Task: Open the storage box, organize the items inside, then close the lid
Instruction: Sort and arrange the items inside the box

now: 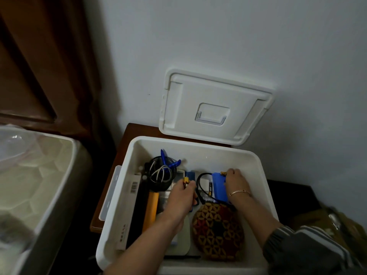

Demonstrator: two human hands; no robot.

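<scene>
The white storage box [129, 175] stands open on a low brown table. Its lid [216, 108] leans upright against the wall behind it. Both my hands are inside the box. My left hand [182, 197] pinches a small yellow connector [186, 180] at its fingertips. My right hand [236, 182] grips the top of a blue battery pack [218, 187] with a black cable [200, 185] looping off it. Below lies a round patterned mat [218, 231]. A coil of cables with blue clips [160, 171] sits at the back left.
Along the box's left side lie a white carton with a barcode [129, 205], a black strip and an orange bar [151, 211]. A large clear-lidded bin [33, 175] stands to the left. A bag [327, 221] lies at the right. The wall is close behind.
</scene>
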